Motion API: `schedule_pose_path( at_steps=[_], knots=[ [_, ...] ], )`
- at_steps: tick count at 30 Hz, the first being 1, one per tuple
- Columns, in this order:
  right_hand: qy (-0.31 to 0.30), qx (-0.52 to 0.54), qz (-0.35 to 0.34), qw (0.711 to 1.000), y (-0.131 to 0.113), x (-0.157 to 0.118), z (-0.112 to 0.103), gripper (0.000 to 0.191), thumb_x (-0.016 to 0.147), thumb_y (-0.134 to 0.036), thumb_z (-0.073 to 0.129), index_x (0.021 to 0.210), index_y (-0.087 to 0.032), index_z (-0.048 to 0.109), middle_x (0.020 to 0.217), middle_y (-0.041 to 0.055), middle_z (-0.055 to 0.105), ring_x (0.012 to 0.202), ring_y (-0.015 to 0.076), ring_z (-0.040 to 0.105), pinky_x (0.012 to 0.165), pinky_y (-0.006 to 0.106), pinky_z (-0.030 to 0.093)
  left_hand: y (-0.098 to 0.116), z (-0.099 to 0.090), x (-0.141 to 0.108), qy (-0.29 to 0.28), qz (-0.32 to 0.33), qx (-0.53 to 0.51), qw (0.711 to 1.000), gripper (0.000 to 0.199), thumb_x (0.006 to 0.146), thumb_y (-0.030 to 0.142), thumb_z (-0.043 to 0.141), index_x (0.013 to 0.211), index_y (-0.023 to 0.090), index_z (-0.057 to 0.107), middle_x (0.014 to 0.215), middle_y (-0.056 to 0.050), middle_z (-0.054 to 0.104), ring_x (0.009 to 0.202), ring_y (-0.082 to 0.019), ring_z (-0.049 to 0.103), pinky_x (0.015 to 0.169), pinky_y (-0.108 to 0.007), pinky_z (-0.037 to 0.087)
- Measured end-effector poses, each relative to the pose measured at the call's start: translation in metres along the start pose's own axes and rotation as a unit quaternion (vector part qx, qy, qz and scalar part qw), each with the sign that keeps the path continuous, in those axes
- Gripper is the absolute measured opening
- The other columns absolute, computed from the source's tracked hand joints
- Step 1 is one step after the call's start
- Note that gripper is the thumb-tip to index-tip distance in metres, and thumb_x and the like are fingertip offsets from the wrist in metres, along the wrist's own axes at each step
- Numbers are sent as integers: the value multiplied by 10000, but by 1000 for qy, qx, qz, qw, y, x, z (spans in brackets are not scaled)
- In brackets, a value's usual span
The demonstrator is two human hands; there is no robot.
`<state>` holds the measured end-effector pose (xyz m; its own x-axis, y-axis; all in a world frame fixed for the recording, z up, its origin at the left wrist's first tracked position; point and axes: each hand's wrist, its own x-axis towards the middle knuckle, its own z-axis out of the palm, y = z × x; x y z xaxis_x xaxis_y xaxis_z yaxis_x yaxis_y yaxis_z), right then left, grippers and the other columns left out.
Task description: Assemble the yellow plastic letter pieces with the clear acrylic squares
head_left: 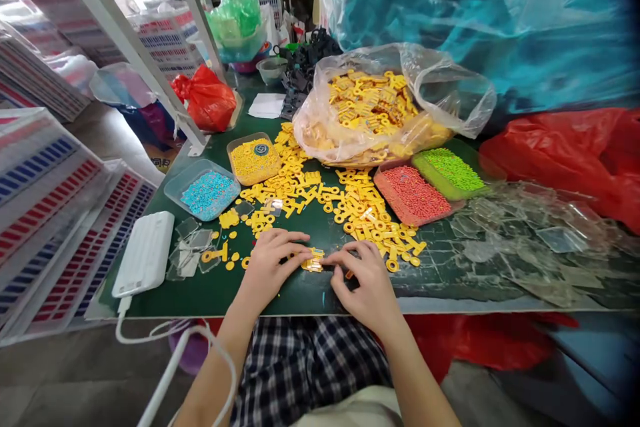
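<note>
On the front of the dark green tabletop, a small yellow plastic piece (pixel 313 260) with a pale, shiny middle lies between my hands. My left hand (pixel 273 265) grips its left side, thumb and index fingertip at the edge. From the other side, my right hand (pixel 367 283) presses its index fingertip on the piece, with the thumb curled just below and the other fingers bent. Loose yellow key-shaped pieces (pixel 363 203) are heaped just beyond both hands. Small yellow discs (pixel 230 265) and a yellow ring-ended piece (pixel 214 255) lie left of my left hand.
Trays hold blue beads (pixel 207 195), yellow beads (pixel 254 157), red beads (pixel 413 192) and green beads (pixel 455 169). Behind stands an open plastic bag (pixel 320 137) of yellow pieces. Clear plastic squares (pixel 500 213) cover the right side; a white power bank (pixel 144 253) lies left.
</note>
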<state>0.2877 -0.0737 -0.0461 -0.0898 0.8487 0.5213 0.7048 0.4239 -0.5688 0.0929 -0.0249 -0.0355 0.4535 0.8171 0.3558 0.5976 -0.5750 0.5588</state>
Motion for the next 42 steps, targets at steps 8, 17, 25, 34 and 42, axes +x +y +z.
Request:
schedule_pose_path(
  at_steps=[8,17,25,34,42],
  knots=[
    [3,5,14,1000,1,-1,2,216,858,-136,496,794,-230,681,788,36,595,832,199,556,759,344,450,5,6,3,-45,82,33,995,291,1000,337,515,886,238,763,995,-14,768,903,-188,595,858,-358,412],
    [-8,11,9,1000,1,0,0,216,852,-120,506,803,-230,685,770,33,619,812,196,565,750,343,453,2,8,1,-57,40,27,997,238,965,363,578,887,298,794,1037,0,762,941,-208,574,871,-383,426],
    [-6,2,7,1000,1,0,-1,218,857,-134,503,805,-238,688,788,32,622,793,190,563,747,341,452,3,6,0,11,-15,-19,1000,259,968,388,572,876,279,787,912,-8,772,889,-209,599,867,-382,443],
    [6,28,28,999,2,0,-1,218,907,-163,490,889,-237,694,821,39,664,828,202,596,771,370,472,6,6,2,21,-11,-24,999,311,969,431,555,835,256,775,881,-16,772,850,-204,612,841,-381,450],
    [220,166,78,958,-9,-2,-9,253,970,-289,406,1142,-275,591,1167,84,677,1126,245,618,983,493,474,16,-3,4,125,32,-45,991,324,952,442,585,760,256,767,789,-9,761,772,-188,619,789,-369,461]
  ],
)
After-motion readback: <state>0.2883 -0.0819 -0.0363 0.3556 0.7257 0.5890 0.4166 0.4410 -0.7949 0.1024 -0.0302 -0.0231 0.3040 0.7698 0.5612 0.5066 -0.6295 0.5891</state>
